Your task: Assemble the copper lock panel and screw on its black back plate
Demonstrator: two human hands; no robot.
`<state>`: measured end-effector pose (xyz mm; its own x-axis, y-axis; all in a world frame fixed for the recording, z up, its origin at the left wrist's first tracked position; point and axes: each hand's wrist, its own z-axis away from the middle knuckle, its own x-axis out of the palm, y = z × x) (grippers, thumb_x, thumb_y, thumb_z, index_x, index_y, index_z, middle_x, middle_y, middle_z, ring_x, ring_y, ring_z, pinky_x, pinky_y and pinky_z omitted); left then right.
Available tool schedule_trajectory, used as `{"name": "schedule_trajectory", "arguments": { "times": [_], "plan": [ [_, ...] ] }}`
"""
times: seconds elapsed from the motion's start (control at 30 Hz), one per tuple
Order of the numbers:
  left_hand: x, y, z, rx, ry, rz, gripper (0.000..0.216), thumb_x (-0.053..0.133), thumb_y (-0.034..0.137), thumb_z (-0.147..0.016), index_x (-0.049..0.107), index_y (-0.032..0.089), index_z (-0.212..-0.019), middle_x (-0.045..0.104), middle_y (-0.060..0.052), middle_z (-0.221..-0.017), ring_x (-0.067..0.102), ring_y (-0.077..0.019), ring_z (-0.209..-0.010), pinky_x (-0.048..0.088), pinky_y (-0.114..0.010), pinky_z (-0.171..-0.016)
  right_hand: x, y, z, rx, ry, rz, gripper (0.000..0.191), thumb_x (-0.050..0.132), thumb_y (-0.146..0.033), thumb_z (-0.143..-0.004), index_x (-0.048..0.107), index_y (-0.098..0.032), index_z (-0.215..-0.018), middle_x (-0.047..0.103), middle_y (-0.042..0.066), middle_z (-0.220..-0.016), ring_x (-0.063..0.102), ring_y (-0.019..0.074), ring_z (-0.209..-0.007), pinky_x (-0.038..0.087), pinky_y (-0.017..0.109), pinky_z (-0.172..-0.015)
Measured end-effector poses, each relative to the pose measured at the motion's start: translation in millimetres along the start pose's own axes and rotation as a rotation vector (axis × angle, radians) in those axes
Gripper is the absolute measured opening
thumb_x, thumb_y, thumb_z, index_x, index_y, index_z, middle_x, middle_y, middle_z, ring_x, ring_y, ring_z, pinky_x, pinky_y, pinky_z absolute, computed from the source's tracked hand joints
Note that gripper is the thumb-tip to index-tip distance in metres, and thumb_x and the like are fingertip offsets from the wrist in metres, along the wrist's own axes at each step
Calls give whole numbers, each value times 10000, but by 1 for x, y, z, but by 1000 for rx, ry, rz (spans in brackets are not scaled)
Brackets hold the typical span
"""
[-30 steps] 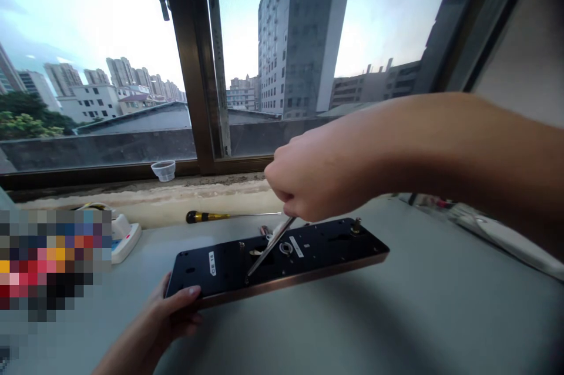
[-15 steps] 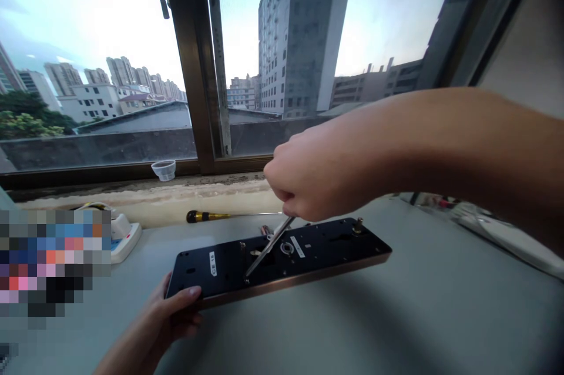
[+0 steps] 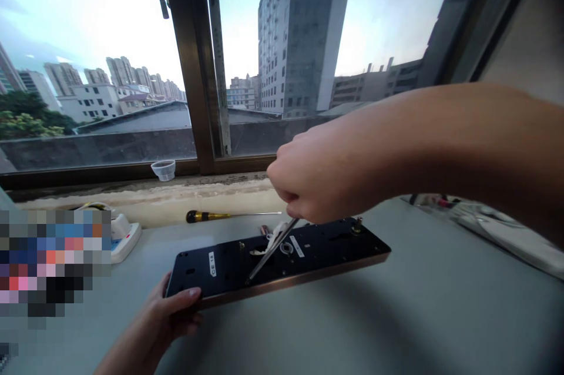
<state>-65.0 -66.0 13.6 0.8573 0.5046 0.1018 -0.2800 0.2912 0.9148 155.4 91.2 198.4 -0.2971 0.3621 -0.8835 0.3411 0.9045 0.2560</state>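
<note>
My left hand (image 3: 178, 307) grips the left end of a long panel (image 3: 326, 257), thumb on top and fingers underneath. The panel has a black back, a copper-coloured edge, white labels, and holes, and is tilted above the table. My right hand (image 3: 308, 181) is closed around a slim metal tool (image 3: 268, 258), whose upper end is hidden in the fist. The tool slants down to the left, its tip at the panel's near edge. A whitish cable (image 3: 275, 238) lies behind the tool, by an opening. One brass post (image 3: 359, 224) stands at the panel's right end, a smaller one (image 3: 242, 247) further left.
Behind the panel lies a yellow-and-black screwdriver (image 3: 211, 217) on the table (image 3: 396, 328). A clear plastic cup (image 3: 164, 170) stands on the window sill. To the left is a white power strip (image 3: 127, 245) beside a pixelated area. White items with cables (image 3: 506, 234) lie at the right.
My right hand and the tool have shifted slightly right, and the tip has moved a little along the panel. More of the whitish cable shows behind the tool. My left hand stays put.
</note>
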Motion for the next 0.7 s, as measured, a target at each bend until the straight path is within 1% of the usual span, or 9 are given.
{"name": "schedule_trajectory", "arguments": {
  "times": [0.1, 0.23, 0.3, 0.43, 0.5, 0.53, 0.6, 0.7],
  "plan": [
    [1, 1, 1, 4, -12, 13, 714, 813, 317, -383, 399, 197, -952, 577, 48, -481, 538, -107, -366, 387, -164, -335, -3, -6, -2, 9, 29, 7, 489, 520, -653, -646, 607, -202, -477, 555, -44, -465, 569, 95, -528, 463, 275, -584],
    [4, 2, 2, 14, -14, 21, 721, 814, 317, -372, 377, 198, -933, 578, 45, -464, 528, -102, -353, 376, -154, -321, -7, -16, -5, -51, -69, -13, 476, 558, -654, -599, 593, -198, -468, 577, -50, -495, 554, 86, -503, 448, 270, -566],
    [4, 2, 2, 16, -5, 12, 723, 813, 322, -372, 372, 199, -932, 578, 47, -457, 525, -100, -351, 378, -152, -321, -8, -17, -7, -59, -91, -31, 479, 550, -655, -602, 597, -195, -477, 574, -51, -492, 551, 85, -499, 442, 274, -564],
    [4, 3, 3, 10, 3, -2, 725, 817, 329, -364, 371, 200, -920, 586, 44, -460, 524, -96, -348, 380, -150, -321, -5, -11, -5, -45, -103, -115, 467, 540, -631, -643, 612, -188, -511, 603, -48, -565, 587, 100, -598, 449, 271, -621],
    [3, 2, 2, 7, 4, 0, 733, 821, 330, -360, 377, 200, -928, 588, 43, -464, 532, -101, -353, 380, -150, -322, -1, -4, -2, -4, -54, -214, 453, 530, -597, -685, 606, -185, -512, 614, -48, -602, 601, 102, -656, 454, 253, -641],
    [3, 2, 1, 7, 7, 0, 733, 823, 329, -361, 382, 200, -932, 590, 43, -466, 536, -103, -355, 381, -151, -324, 2, 0, -1, 39, -7, -278, 443, 528, -572, -706, 600, -183, -507, 608, -49, -600, 603, 99, -666, 458, 239, -630],
    [2, 1, 0, 10, 3, 6, 714, 824, 324, -372, 392, 200, -927, 591, 43, -469, 537, -103, -357, 381, -152, -327, 7, 8, 2, 171, 113, -430, 405, 536, -506, -737, 587, -180, -503, 584, -51, -572, 602, 87, -655, 460, 200, -569],
    [2, -1, 0, 20, -8, -6, 672, 815, 325, -395, 408, 196, -914, 587, 41, -478, 527, -101, -357, 378, -160, -332, 13, 18, 6, 384, 297, -704, 323, 556, -406, -757, 589, -178, -532, 545, -59, -533, 588, 61, -606, 418, 138, -452]
  ]
}}
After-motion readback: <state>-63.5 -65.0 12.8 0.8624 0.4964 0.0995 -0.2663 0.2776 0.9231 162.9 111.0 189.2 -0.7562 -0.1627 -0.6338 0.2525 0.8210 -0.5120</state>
